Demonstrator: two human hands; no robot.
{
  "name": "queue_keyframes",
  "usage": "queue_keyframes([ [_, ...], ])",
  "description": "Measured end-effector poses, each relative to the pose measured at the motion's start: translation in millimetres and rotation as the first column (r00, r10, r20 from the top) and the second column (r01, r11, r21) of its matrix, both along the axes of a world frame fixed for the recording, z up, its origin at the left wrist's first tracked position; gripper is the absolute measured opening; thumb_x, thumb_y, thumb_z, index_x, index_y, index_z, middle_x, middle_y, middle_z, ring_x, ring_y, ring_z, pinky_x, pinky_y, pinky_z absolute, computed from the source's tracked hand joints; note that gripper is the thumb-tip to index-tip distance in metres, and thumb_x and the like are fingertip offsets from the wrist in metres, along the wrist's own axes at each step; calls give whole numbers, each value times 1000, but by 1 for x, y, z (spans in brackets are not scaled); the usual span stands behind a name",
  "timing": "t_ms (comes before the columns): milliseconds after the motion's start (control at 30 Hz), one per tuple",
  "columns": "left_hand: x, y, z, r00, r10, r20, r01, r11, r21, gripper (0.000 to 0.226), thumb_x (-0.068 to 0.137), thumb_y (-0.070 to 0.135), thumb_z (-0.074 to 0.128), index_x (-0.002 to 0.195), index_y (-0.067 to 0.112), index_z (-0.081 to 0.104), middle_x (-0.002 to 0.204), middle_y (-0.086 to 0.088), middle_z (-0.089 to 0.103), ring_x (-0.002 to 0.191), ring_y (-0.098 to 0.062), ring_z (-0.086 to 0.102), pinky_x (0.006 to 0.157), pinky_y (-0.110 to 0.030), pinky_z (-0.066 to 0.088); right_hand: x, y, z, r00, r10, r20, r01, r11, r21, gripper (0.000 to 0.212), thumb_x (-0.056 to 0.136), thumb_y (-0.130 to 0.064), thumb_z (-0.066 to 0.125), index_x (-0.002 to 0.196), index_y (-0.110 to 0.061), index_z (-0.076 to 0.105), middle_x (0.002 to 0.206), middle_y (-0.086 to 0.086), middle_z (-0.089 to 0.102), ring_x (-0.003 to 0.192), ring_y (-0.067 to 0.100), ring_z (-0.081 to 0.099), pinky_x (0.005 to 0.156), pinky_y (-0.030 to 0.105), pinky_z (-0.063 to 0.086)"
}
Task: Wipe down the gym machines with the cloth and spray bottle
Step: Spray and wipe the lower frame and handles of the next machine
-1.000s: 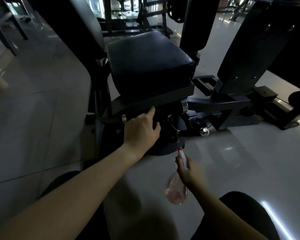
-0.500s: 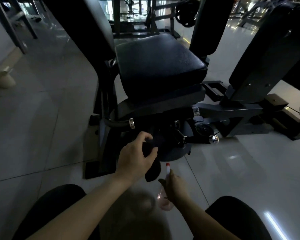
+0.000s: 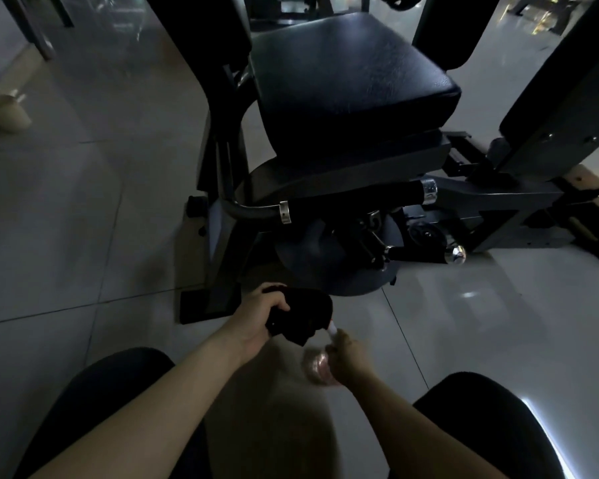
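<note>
A black gym machine with a padded seat (image 3: 346, 81) stands in front of me, its padded handle bar (image 3: 353, 200) running below the seat. My left hand (image 3: 260, 319) is closed around a bunched black cloth (image 3: 301, 318), held low in front of the machine's base. My right hand (image 3: 348, 356) grips a small clear spray bottle (image 3: 317, 368) with pinkish liquid. The bottle's white and red nozzle (image 3: 332, 329) points up at the cloth and touches or nearly touches it.
Pale floor tiles (image 3: 83, 219) spread left and right of the machine. A chrome-tipped lever (image 3: 455, 254) sticks out under the seat. Another black pad (image 3: 561, 108) rises at right. A pale object (image 3: 9, 114) sits on the floor far left. My dark-clothed knees (image 3: 491, 420) fill the bottom.
My left hand left the handle bar under the seat and came down toward me with the cloth. The spray bottle rose to meet the cloth. The view tilted downward.
</note>
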State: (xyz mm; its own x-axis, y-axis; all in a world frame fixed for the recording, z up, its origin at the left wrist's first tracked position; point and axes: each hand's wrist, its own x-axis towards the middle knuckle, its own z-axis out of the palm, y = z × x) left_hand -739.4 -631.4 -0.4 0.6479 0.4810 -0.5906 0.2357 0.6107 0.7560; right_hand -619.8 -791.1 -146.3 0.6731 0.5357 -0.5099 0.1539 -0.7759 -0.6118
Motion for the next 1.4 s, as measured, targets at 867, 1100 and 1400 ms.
queue_keyframes([
  [867,63,-37,122,900,-424,101,331,814,477,13,94,20,70,102,9,72,99,-16,74,90,-23,74,75,-29,58,40,-51,234,809,54,-585,383,706,595,45,97,-45,57,127,-12,65,123,22,66,114,39,64,99,53,51],
  [1100,83,-39,151,872,-447,-200,246,48,968,18,90,43,70,102,29,69,95,14,66,88,-1,63,81,-26,54,56,-77,270,886,129,-445,259,657,708,19,97,-18,57,99,-1,64,78,14,65,61,23,62,53,32,42],
  [1400,127,6,137,923,-163,-349,221,-519,826,66,77,73,63,119,22,61,107,4,62,97,-16,61,82,-33,54,81,-87,282,843,-440,-309,485,375,790,30,104,-20,42,102,6,56,79,20,51,59,23,47,46,27,41],
])
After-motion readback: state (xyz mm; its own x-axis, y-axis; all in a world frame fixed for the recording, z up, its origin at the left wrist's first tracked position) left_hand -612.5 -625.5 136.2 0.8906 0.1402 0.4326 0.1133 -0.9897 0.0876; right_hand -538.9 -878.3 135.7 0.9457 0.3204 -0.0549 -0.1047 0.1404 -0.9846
